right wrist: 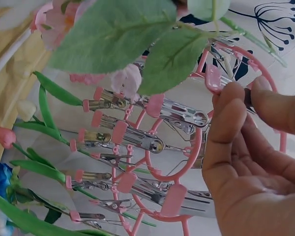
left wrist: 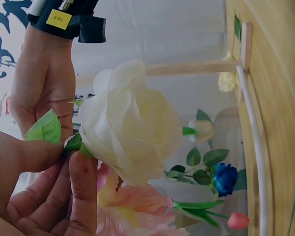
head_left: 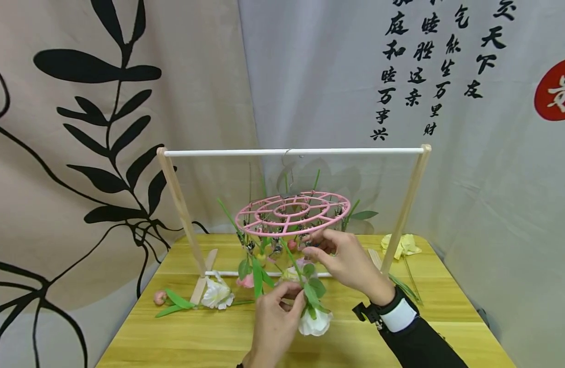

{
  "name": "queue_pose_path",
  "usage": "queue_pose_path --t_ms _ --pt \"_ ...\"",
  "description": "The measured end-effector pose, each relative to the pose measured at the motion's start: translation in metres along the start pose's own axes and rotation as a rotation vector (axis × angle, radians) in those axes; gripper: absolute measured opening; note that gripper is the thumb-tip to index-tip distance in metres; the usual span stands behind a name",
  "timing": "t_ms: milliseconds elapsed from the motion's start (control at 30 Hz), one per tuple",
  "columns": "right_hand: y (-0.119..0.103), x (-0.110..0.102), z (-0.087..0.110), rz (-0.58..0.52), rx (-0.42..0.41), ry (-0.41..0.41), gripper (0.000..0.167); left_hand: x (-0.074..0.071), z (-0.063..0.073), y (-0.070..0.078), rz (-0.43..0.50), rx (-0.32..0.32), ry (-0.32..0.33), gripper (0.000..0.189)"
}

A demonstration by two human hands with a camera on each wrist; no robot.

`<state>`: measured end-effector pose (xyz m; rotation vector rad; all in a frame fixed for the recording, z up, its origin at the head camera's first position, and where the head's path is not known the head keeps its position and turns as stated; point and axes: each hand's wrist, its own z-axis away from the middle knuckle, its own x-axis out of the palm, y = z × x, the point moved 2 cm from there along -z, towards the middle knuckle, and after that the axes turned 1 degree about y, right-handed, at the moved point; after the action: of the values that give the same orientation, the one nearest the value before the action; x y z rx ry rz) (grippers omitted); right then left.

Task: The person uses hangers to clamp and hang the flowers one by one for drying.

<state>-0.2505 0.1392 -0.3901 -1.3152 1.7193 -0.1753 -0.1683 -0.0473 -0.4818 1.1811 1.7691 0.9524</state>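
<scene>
My left hand (head_left: 278, 322) pinches the leafy stem of a white rose (head_left: 315, 323) just behind its bloom, which hangs downward at the front. Its stem (head_left: 290, 255) slants up toward a pink round clip hanger (head_left: 282, 234). In the left wrist view, the thumb and fingers grip beside the green leaf (left wrist: 44, 129). My right hand (head_left: 351, 260) is at the hanger's near right edge. In the right wrist view its thumb and index finger pinch a metal clip with a pink tip (right wrist: 214, 78). Leaves cross in front of the clips there.
The hanger hangs from the white bar (head_left: 227, 153) of a wooden stand (head_left: 408, 204). Several flowers hang in its clips, including a blue rose (left wrist: 225, 179) and a pink tulip (right wrist: 6, 137). On the table (head_left: 172, 342) lie a white flower (head_left: 217, 295), a pink bud (head_left: 160, 297) and a yellow flower (head_left: 404, 245).
</scene>
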Motion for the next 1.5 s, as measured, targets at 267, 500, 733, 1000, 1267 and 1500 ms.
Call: queue_pose_path --t_ms 267,500,733,1000,1267,1500 --pt "0.001 0.003 0.003 -0.061 0.023 0.054 0.009 0.000 -0.005 -0.001 -0.028 -0.035 -0.006 0.016" --pt "0.002 0.006 0.002 -0.166 0.036 0.066 0.004 0.003 -0.009 -0.004 -0.031 -0.037 -0.008 0.014" --pt "0.005 0.009 0.002 -0.204 0.040 0.081 0.007 0.003 -0.010 -0.005 -0.029 -0.023 -0.012 0.012" --pt "0.003 0.013 0.001 -0.242 0.057 0.069 0.006 0.006 -0.014 -0.004 -0.060 -0.007 0.000 0.013" --pt "0.001 0.015 0.001 -0.264 0.088 0.053 0.005 0.008 -0.016 -0.002 -0.069 -0.002 -0.003 0.011" --pt "0.003 0.017 0.002 -0.257 0.132 0.043 0.007 0.008 -0.018 -0.003 -0.082 -0.015 -0.017 0.011"
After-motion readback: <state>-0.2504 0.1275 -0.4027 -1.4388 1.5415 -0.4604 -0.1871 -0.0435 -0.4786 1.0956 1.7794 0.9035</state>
